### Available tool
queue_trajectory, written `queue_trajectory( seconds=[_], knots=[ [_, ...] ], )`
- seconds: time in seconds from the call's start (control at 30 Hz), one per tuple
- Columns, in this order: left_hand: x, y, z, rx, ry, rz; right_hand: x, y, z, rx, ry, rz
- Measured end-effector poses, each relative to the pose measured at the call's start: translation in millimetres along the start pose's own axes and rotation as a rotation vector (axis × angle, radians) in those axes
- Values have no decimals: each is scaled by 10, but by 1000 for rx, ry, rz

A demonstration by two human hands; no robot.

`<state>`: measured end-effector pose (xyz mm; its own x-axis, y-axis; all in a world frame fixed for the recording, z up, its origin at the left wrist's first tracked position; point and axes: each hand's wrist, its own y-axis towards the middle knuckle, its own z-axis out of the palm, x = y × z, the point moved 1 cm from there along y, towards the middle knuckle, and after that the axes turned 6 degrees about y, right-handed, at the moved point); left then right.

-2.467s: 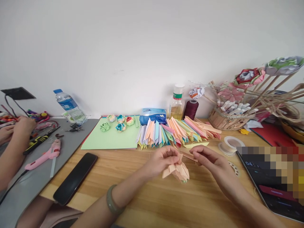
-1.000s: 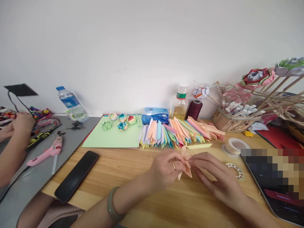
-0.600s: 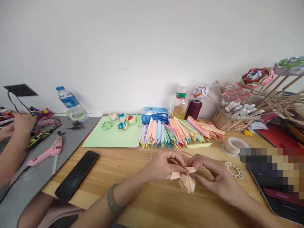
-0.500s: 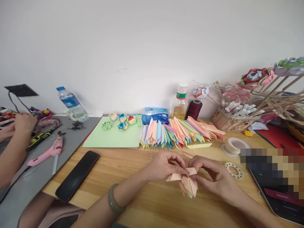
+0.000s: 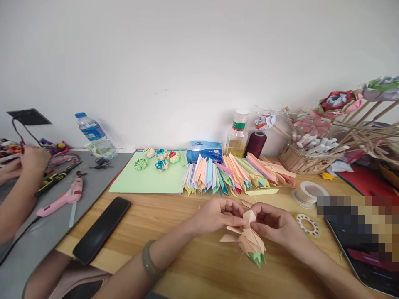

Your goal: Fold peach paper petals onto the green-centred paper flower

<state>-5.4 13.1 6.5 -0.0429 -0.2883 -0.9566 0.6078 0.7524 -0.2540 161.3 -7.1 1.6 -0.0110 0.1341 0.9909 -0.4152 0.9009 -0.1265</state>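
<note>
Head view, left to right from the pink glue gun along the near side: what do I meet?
Black phone, left hand, then right hand, a peach paper flower held between them, pale holed ring, tablet.

Bright diffuse light | soft shadows on wall (image 5: 199, 62) | edges stretched | tablet (image 5: 358, 245) partly pixelated

Single view from a head-worn camera, directed forward and down over the wooden counter (image 5: 187, 268) from its near side. The fingers (image 5: 235, 220) of the left hand (image 5: 218, 214) and right hand (image 5: 276, 222) lie at close range; the white wall (image 5: 187, 74) forms the far limit.
</note>
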Motion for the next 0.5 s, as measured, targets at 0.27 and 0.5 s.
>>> queue_trajectory(
  seconds=[0.27,0.5],
  knots=[
    [37,22,17,-16,-43,-124,-10,24,32,87,16,90],
    [43,37,-14,-26,-83,-130,-13,47,34,13,-31,91]
  ],
)
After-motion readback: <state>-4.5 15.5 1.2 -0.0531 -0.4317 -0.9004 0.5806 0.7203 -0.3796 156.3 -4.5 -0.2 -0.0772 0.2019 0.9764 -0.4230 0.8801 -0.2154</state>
